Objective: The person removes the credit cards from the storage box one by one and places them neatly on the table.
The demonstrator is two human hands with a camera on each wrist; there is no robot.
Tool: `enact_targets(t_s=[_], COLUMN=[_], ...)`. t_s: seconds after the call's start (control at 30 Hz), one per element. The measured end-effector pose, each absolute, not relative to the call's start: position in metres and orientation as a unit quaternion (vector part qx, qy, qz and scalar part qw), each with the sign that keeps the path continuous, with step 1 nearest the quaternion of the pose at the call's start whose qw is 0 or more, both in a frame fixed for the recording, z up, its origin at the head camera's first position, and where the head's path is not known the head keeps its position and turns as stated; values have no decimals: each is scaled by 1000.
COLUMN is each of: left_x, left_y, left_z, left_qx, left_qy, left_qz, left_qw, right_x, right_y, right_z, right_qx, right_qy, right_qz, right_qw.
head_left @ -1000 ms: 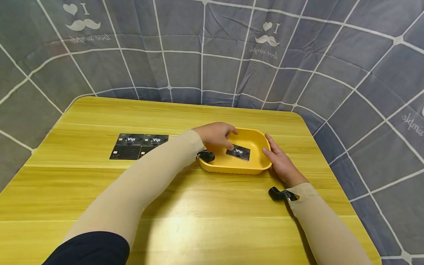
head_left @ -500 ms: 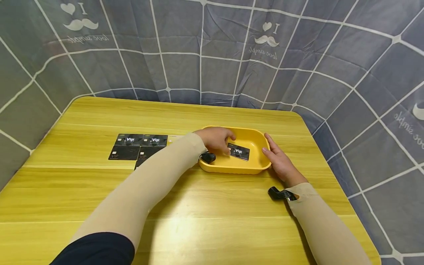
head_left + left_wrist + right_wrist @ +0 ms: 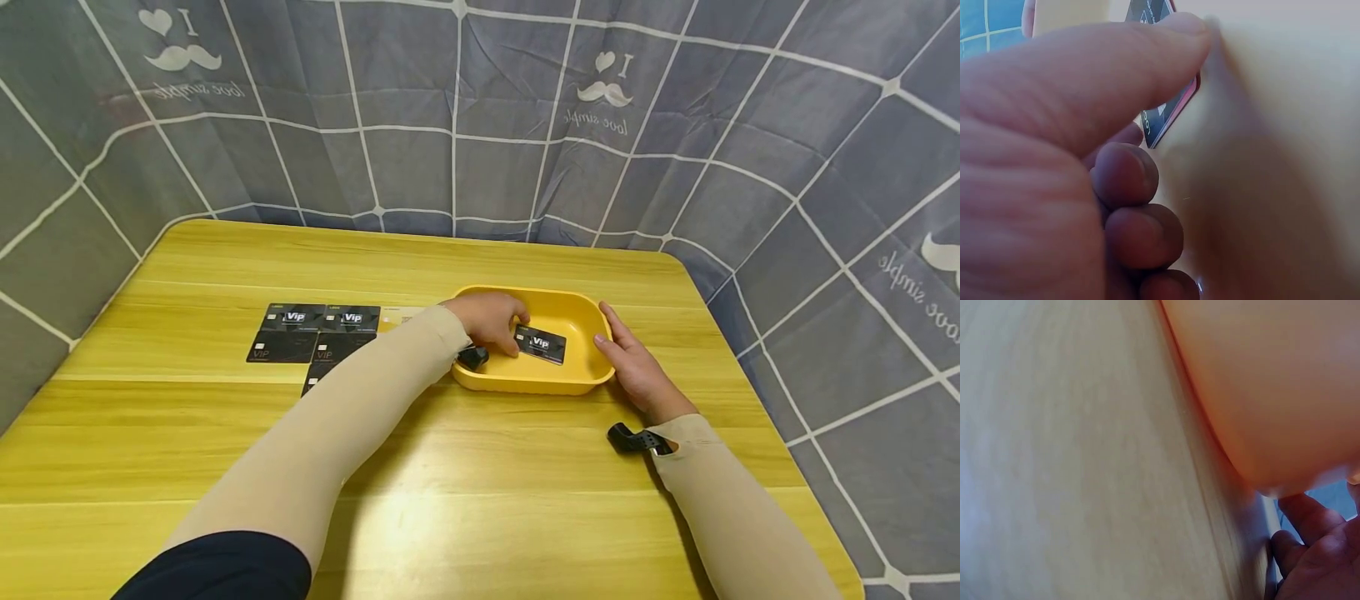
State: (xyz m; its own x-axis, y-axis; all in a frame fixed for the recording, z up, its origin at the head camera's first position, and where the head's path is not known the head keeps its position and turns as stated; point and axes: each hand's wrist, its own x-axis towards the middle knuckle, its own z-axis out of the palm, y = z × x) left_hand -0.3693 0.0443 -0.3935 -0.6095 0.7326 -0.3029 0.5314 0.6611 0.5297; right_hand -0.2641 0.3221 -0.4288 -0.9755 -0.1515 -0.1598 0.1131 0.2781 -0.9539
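In the head view, a yellow plastic basin (image 3: 570, 310) stands on the table. A black VIP card (image 3: 542, 345) lies inside it, slightly askew. My left hand (image 3: 489, 321) reaches in over the left rim and pinches the card's left end between thumb and finger. The left wrist view shows the thumb across the card (image 3: 1175, 115), with the other fingers curled below. My right hand (image 3: 637, 367) holds the basin's right end, thumb over the rim and fingers outside; the right wrist view shows fingers (image 3: 1300, 515) against the outer wall.
Several black cards (image 3: 294, 317) lie in rows left of the basin, partly covered by my left sleeve (image 3: 322, 425). A yellowish card (image 3: 396, 317) sits at the row's right end. A grey checked curtain (image 3: 420, 167) hangs behind the wooden table (image 3: 480, 517).
My left hand has drawn slightly left and down to the left end of the card in the basin. More of the cards on the table shows. The right hand and basin stay put.
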Motion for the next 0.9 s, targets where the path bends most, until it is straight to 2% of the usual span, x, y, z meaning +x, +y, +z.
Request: enact_targets(t_s=[0.9], left_x=[-369], left_y=[46], left_z=[-398], left_qx=[383], left_qy=[881], left_qz=[167], left_qw=[221], right_x=[-262], right_y=[321], right_z=[-432], right_qx=[-15], right_qy=[797], right_qz=[-596], right_qw=[103])
